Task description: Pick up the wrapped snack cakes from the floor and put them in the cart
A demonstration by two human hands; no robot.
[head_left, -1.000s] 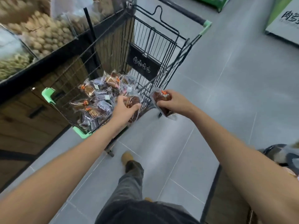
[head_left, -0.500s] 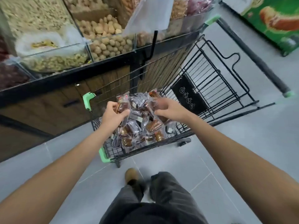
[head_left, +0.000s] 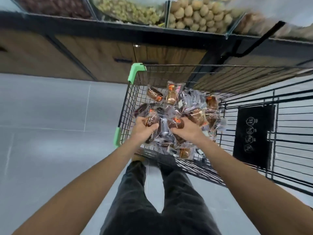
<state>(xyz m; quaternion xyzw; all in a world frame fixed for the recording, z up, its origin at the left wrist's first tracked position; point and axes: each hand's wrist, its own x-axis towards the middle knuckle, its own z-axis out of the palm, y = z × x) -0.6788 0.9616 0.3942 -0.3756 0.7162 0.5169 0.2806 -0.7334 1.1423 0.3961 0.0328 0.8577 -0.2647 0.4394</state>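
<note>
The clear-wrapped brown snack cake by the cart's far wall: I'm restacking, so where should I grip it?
Probably pinch the clear-wrapped brown snack cake across its long edges, coming down from above: it lies face-up on the pile, and the black wire cart wall blocks its far end.

Grey tiled floor (head_left: pixel 50 116) spreading left, reflecting soft light. Wood-panelled counter (head_left: pixel 94 53) running across top, black ledge (head_left: pixel 118 31) edging it. Clear bins (head_left: pixel 166 14) sitting above, holding loose bulk foods.
</note>
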